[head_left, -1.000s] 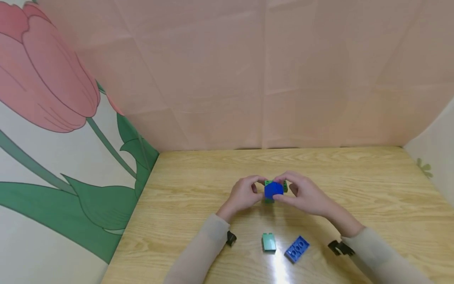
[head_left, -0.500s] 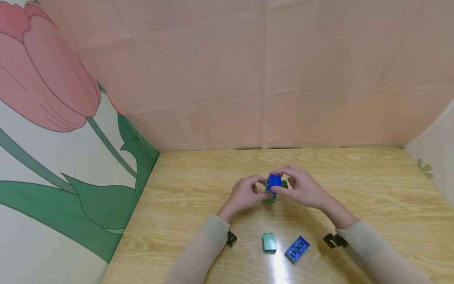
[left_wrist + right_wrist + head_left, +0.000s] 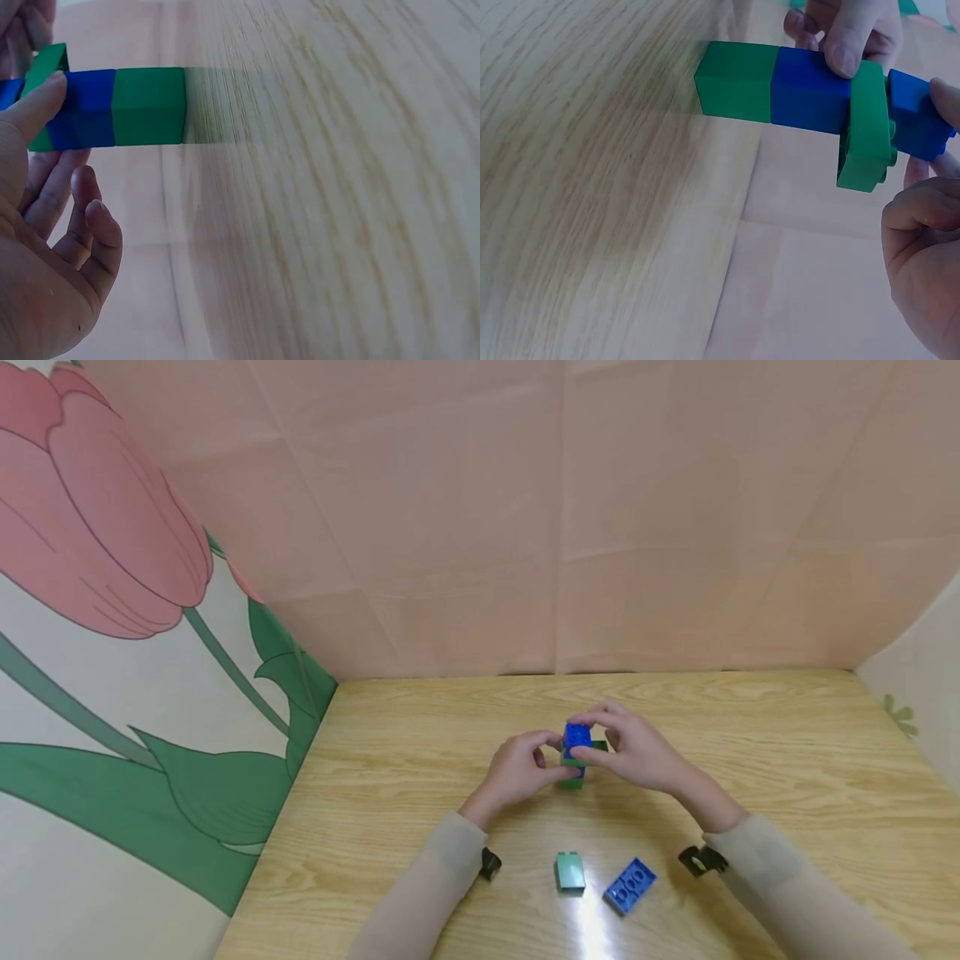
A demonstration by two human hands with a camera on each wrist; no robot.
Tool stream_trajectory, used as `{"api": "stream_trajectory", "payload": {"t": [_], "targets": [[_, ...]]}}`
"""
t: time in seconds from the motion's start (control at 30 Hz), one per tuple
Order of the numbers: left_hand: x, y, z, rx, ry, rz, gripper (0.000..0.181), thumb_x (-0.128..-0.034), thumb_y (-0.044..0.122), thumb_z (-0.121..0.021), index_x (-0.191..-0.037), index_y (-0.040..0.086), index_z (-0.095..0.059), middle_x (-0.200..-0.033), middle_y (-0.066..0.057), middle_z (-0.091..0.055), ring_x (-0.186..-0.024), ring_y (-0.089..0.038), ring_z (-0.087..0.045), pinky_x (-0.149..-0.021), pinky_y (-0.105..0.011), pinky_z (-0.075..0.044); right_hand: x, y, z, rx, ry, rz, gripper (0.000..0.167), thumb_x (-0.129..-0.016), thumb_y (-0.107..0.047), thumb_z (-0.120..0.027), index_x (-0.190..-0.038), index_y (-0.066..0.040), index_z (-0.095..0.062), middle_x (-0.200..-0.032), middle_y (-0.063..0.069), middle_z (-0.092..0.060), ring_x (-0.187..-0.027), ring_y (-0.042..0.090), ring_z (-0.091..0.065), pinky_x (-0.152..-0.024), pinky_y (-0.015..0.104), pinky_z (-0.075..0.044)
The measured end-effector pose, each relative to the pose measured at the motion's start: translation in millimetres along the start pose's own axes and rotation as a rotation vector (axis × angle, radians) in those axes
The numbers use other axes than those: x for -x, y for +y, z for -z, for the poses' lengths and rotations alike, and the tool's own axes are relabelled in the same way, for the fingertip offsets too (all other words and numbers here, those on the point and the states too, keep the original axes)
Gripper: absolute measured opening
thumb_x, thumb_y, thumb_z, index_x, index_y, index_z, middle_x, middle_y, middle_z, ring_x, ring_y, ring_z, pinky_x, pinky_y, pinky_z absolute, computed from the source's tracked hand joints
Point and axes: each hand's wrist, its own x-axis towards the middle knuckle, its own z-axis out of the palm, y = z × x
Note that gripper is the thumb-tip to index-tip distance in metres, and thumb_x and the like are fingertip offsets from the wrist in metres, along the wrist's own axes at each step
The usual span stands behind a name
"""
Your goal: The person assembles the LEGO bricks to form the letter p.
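A stack of toy building bricks stands on the table. Lowest is a green brick (image 3: 735,81), then a blue brick (image 3: 806,86), then a thinner green brick (image 3: 866,127) that overhangs to one side with studs showing. My left hand (image 3: 517,768) grips the stack, its thumb across the lower blue brick near the thin green one, as the left wrist view shows. Between thumb and fingers, my right hand (image 3: 637,756) pinches another blue brick (image 3: 919,112) at the top of the stack. In the right wrist view that brick sits slightly tilted, with a narrow gap beside the studs.
Nearer the front lie a teal brick (image 3: 570,872) and a blue brick (image 3: 630,887) with its hollow underside up. The wooden table (image 3: 420,710) ends at a pink backdrop (image 3: 450,568). A tulip-printed sheet (image 3: 150,693) borders the left side.
My right hand has moved slightly up and left in the head view and turned its blue brick studs-up over the thin green brick. My left hand has kept its hold.
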Motion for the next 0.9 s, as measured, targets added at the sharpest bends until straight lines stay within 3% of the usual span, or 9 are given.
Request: {"api": "stream_trajectory", "payload": {"t": [0.23, 0.57, 0.9], "targets": [[-1.0, 0.4, 0.8, -0.008, 0.006, -0.01, 0.034, -0.0881, 0.045, -0.083, -0.116, 0.028, -0.073, -0.103, 0.022, -0.066, -0.068, -0.011, -0.057, -0.055, -0.024, -0.047, -2.3, 0.7, 1.9, -0.014, 0.004, 0.003, 0.04, -0.092, -0.024, -0.082, -0.129, -0.014, -0.068, -0.115, -0.002, -0.062, -0.056, 0.014, -0.042, -0.052, 0.027, -0.039], [-1.2, -0.7, 0.9, -0.01, 0.013, -0.012, 0.034, -0.0877, 0.045, -0.084, -0.115, 0.028, -0.073, -0.103, 0.022, -0.066, -0.068, -0.011, -0.057, -0.055, -0.025, -0.047, -4.2, 3.9, 0.0, -0.057, 0.024, 0.034, 0.034, -0.091, -0.017, -0.083, -0.123, -0.016, -0.071, -0.113, -0.001, -0.065, -0.054, 0.011, -0.041, -0.051, 0.027, -0.038], [-0.9, -0.7, 1.5, -0.011, 0.011, -0.026, 0.034, -0.0871, 0.044, -0.085, -0.114, 0.027, -0.073, -0.103, 0.022, -0.066, -0.066, -0.01, -0.057, -0.053, -0.024, -0.046, -4.5, 0.4, 2.4, -0.021, -0.009, -0.007, 0.032, -0.092, -0.027, -0.082, -0.122, -0.018, -0.072, -0.11, -0.005, -0.064, -0.06, 0.015, -0.044, -0.054, 0.027, -0.039]]}}
